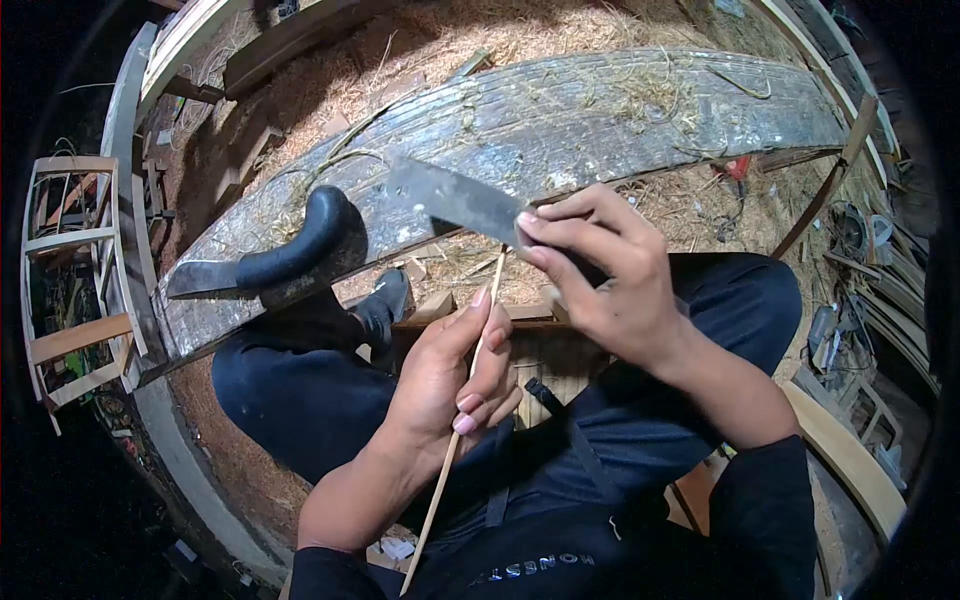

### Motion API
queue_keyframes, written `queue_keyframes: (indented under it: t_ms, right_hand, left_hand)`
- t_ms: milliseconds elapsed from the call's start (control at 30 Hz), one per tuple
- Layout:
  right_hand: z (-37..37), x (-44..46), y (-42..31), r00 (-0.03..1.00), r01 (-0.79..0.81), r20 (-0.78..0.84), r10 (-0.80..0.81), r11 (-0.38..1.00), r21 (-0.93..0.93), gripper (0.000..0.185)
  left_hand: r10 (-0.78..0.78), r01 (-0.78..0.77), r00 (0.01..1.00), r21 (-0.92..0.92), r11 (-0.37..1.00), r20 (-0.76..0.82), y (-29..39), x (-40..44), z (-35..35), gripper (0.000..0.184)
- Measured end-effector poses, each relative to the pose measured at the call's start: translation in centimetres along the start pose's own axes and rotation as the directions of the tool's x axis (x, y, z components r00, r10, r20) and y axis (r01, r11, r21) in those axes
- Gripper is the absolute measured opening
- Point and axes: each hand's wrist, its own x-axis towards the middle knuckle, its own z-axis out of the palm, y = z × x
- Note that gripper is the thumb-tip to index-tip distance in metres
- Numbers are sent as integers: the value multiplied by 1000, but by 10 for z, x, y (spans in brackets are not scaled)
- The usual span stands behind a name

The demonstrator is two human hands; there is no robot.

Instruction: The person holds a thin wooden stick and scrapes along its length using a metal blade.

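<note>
My left hand is closed round a thin pale wooden strip, which runs from near my lap up between my thumb and fingers. My right hand pinches the lower right end of a flat, wide grey metal blade. The top tip of the strip lies just below that blade; whether they touch I cannot tell. On the worn plank to the left rests a knife with a curved black handle, its short blade pointing left.
The long worn plank spans the view beyond my knees, strewn with fibres. Wooden frames stand at the left. A red object lies beyond the plank's near edge. Shavings cover the floor, and curved wooden strips are at the right.
</note>
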Motion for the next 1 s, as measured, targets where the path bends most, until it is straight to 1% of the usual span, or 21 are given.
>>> queue_keyframes:
  t_ms: [67,100,133,200,267,300,333,367,400,433,467,500,533,567,600,633,667,733,933,1000]
  right_hand:
    - [-2,-5,-13,997,-27,73,20,996,90,20]
    - [-1,-6,-13,998,4,58,-8,997,82,20]
    - [-1,-5,-9,998,6,61,-12,996,92,20]
    - [-4,0,0,999,-14,29,15,1000,-23,20]
    - [-5,0,-1,999,23,28,-22,999,-39,22]
    - [-7,2,-2,1000,20,-14,-20,1000,-20,23]
    - [-9,6,-2,998,20,-52,-20,1000,2,24]
    - [-11,10,-1,994,26,-107,-19,997,68,26]
    - [-17,12,-3,994,48,-101,-41,997,64,26]
    - [-26,12,-7,953,-268,-43,299,903,337,28]
    - [-32,13,-10,807,-534,103,582,643,549,31]
    - [-27,18,-9,840,-435,68,538,593,678,35]
    - [-27,23,-11,847,-427,62,527,607,670,35]
    - [-28,26,-14,827,-468,132,547,538,701,35]
    - [-31,26,-16,802,-508,202,562,463,726,35]
    - [-32,24,-12,814,-535,255,521,502,680,35]
    - [-30,23,-12,794,-556,288,536,446,701,33]
    - [-27,23,-17,778,-576,342,527,382,722,32]
    - [-26,20,-31,786,-578,317,531,449,682,28]
    - [-26,18,-29,797,-566,314,516,456,687,27]
  left_hand:
    - [-10,9,1000,-55,998,-9,-1,0,-2,37]
    - [-1,0,1000,-58,998,-14,-1,1,-2,37]
    - [4,-4,1000,-34,999,17,0,2,-3,37]
    - [17,-17,998,-5,1000,56,0,1,-6,37]
    - [8,-8,1000,52,999,1,1,1,-4,38]
    - [63,-59,998,139,988,-30,2,-1,1,39]
    - [85,-81,996,138,987,-22,4,-3,3,39]
    - [122,-122,992,173,977,10,6,-4,3,38]
    - [157,-163,987,207,965,45,6,-4,3,38]
    - [182,-195,980,207,959,83,6,-5,1,39]
    - [197,-213,976,200,956,97,6,-5,1,39]
    - [207,-225,973,206,952,105,5,-6,1,38]
    - [215,-235,970,213,948,114,4,-6,2,38]
    - [206,-221,974,199,955,95,3,-8,5,37]
    - [212,-230,971,196,953,109,2,-9,7,37]
    - [223,-243,969,236,941,108,1,-10,9,36]
    - [233,-254,967,276,927,106,1,-10,10,36]
    - [242,-272,960,275,922,137,-1,-12,11,35]
    - [275,-308,950,311,899,146,-8,-18,17,30]
    - [295,-316,949,337,887,113,-11,-18,18,28]
